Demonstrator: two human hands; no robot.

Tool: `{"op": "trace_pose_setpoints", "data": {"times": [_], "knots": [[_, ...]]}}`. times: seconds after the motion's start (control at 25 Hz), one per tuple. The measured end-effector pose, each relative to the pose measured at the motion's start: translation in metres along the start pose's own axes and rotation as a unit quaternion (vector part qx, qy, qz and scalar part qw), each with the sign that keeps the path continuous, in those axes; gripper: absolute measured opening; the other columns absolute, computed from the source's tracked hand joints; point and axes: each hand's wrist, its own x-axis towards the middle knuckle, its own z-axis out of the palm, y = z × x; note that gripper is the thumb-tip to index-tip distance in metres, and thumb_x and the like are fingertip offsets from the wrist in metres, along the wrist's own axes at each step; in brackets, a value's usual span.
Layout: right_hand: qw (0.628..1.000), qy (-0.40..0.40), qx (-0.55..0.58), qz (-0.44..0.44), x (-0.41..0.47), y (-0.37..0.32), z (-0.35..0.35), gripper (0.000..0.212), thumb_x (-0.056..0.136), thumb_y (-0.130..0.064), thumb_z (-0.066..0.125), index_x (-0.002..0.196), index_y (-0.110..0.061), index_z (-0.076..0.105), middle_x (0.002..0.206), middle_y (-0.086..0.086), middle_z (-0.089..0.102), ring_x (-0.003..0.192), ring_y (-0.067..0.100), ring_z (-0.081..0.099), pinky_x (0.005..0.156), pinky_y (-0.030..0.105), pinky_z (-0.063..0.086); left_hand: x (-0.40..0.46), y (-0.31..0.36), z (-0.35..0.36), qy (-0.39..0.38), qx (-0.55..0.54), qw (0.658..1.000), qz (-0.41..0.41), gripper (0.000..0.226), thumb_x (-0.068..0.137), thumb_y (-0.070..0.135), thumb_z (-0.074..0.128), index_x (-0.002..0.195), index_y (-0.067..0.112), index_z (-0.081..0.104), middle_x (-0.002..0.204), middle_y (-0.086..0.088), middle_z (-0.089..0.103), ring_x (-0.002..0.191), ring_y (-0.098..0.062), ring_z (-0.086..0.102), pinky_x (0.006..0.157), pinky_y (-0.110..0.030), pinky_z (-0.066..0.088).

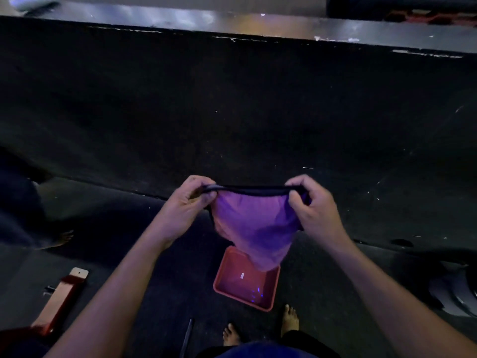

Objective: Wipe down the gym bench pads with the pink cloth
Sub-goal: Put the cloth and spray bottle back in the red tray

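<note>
Both hands, left hand [184, 202] and right hand [313, 205], pinch the pink cloth [254, 228] by its dark top hem, stretched left-to-right mid-frame, the rest drooping to a point over the red tub [232, 285].

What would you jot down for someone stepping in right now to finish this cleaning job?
Left hand: pinches the top left edge of the pink cloth.
Right hand: pinches the top right edge, so the cloth hangs spread between both hands.
The cloth's lower tip dangles over a red tray on the dark floor, near the person's bare feet.
The large dark surface ahead may be a bench pad; too dim to be sure.
Done: cloth picked up and opened out.
Left: the cloth touches no pad, so the wiping seems not yet begun.
</note>
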Motion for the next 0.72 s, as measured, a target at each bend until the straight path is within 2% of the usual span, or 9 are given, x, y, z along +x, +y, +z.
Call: {"op": "trace_pose_setpoints", "data": {"times": [0.04, 0.08, 0.2, 0.28, 0.4, 0.48, 0.56, 0.64, 0.72], "knots": [[0.999, -0.023, 0.041, -0.008, 0.011, -0.006, -0.005, 0.008, 0.093, -0.021, 0.057, 0.096, -0.021, 0.064, 0.085, -0.015, 0.062, 0.076, -0.003, 0.053, 0.071, 0.016, 0.042, 0.002, 0.005, 0.002, -0.002, -0.072, 0.997, 0.010, 0.011, 0.100, 0.032, 0.063, 0.104, 0.023, 0.068, 0.099, -0.002, 0.060, 0.094, -0.007, 0.057, 0.086, -0.025, 0.051], [0.992, -0.064, 0.107, 0.004, 0.020, -0.010, -0.009, 0.017, 0.095, -0.032, 0.059, 0.101, -0.017, 0.066, 0.091, -0.010, 0.064, 0.083, 0.002, 0.055, 0.075, 0.019, 0.044, 0.006, 0.009, 0.007, 0.029, -0.139, 0.990, 0.007, 0.012, 0.101, 0.032, 0.060, 0.104, 0.023, 0.066, 0.097, 0.003, 0.063, 0.091, -0.007, 0.058, 0.083, -0.025, 0.051], [0.920, -0.223, 0.263, 0.190, -0.001, 0.012, -0.004, 0.059, 0.075, -0.072, 0.072, 0.112, -0.025, 0.075, 0.110, -0.003, 0.073, 0.099, 0.011, 0.066, 0.087, 0.027, 0.052, 0.027, -0.001, 0.032, 0.187, -0.281, 0.936, -0.104, 0.029, 0.105, 0.039, 0.055, 0.119, 0.020, 0.071, 0.110, 0.002, 0.076, 0.093, -0.008, 0.070, 0.086, -0.031, 0.054], [0.876, -0.265, 0.262, 0.305, -0.039, 0.028, 0.013, 0.059, 0.070, -0.060, 0.084, 0.116, -0.024, 0.075, 0.118, 0.007, 0.074, 0.103, 0.020, 0.070, 0.091, 0.034, 0.057, 0.024, -0.021, 0.050, 0.184, -0.320, 0.911, -0.186, 0.046, 0.107, 0.045, 0.049, 0.138, 0.015, 0.065, 0.125, -0.003, 0.074, 0.103, -0.012, 0.073, 0.092, -0.034, 0.055], [0.845, -0.232, 0.266, 0.401, -0.066, 0.031, 0.036, 0.040, 0.091, -0.030, 0.076, 0.127, -0.015, 0.064, 0.122, 0.019, 0.071, 0.107, 0.034, 0.070, 0.096, 0.048, 0.057, -0.001, -0.054, 0.064, 0.109, -0.363, 0.881, -0.283, 0.057, 0.104, 0.057, 0.042, 0.133, 0.017, 0.070, 0.133, -0.010, 0.071, 0.119, -0.022, 0.070, 0.098, -0.038, 0.052], [0.822, -0.174, 0.298, 0.453, -0.068, 0.030, 0.042, 0.034, 0.097, -0.028, 0.067, 0.127, -0.013, 0.064, 0.119, 0.019, 0.072, 0.112, 0.039, 0.069, 0.099, 0.052, 0.055, -0.024, -0.079, 0.073, 0.066, -0.401, 0.853, -0.329, 0.064, 0.101, 0.062, 0.043, 0.126, 0.012, 0.075, 0.135, -0.018, 0.068, 0.120, -0.030, 0.069, 0.104, -0.043, 0.050], [0.819, -0.122, 0.309, 0.467, -0.069, 0.036, 0.047, 0.035, 0.097, -0.032, 0.065, 0.125, -0.012, 0.064, 0.115, 0.017, 0.074, 0.110, 0.036, 0.070, 0.099, 0.050, 0.055, -0.046, -0.095, 0.087, 0.002, -0.419, 0.833, -0.362, 0.065, 0.100, 0.063, 0.049, 0.129, 0.010, 0.073, 0.137, -0.023, 0.066, 0.122, -0.037, 0.066, 0.110, -0.047, 0.046], [0.831, -0.107, 0.270, 0.474, -0.067, 0.044, 0.047, 0.033, 0.096, -0.034, 0.066, 0.123, -0.014, 0.064, 0.112, 0.011, 0.076, 0.107, 0.030, 0.072, 0.100, 0.047, 0.056, -0.054, -0.105, 0.098, -0.016, -0.404, 0.839, -0.365, 0.048, 0.094, 0.048, 0.065, 0.127, 0.015, 0.075, 0.134, -0.022, 0.067, 0.114, -0.036, 0.069, 0.100, -0.045, 0.053], [0.838, -0.114, 0.255, 0.469, -0.063, 0.053, 0.044, 0.035, 0.097, -0.034, 0.065, 0.126, -0.013, 0.065, 0.114, 0.011, 0.076, 0.108, 0.029, 0.072, 0.103, 0.049, 0.053, -0.046, -0.113, 0.097, 0.009, -0.396, 0.854, -0.337, 0.052, 0.083, 0.031, 0.074, 0.135, 0.025, 0.067, 0.140, -0.019, 0.063, 0.110, -0.031, 0.070, 0.090, -0.043, 0.058]]}}
